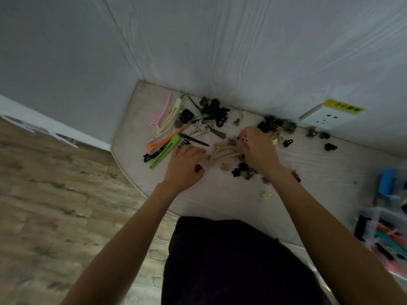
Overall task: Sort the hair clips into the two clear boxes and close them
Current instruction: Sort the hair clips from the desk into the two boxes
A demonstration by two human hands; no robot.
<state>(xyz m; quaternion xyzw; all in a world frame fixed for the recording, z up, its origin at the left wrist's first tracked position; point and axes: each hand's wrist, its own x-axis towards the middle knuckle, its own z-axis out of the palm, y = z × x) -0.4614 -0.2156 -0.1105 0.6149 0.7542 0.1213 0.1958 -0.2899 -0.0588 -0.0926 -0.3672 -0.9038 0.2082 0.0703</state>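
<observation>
Many hair clips lie scattered on a white table [220, 201] set in a wall corner. Long duckbill clips, pink [163, 112], orange [165, 139] and green [165, 151], lie at the left. Small dark claw clips [214, 110] are piled by the wall. A large beige claw clip [222, 153] lies between my hands. My left hand [187, 166] reaches palm down to its left end, with a small brown clip [199, 167] at the thumb. My right hand [257, 148] curls over its right end, fingertips by a small grey clip [231, 141]. A clear box [383, 234] with colourful clips stands at the right edge.
A wall socket [328, 117] with a yellow label sits on the wall at the right. A blue object [389, 183] stands near the clear box. More small dark clips [242, 170] lie under my right wrist. The wooden floor [55, 194] is to the left of the table's rounded edge.
</observation>
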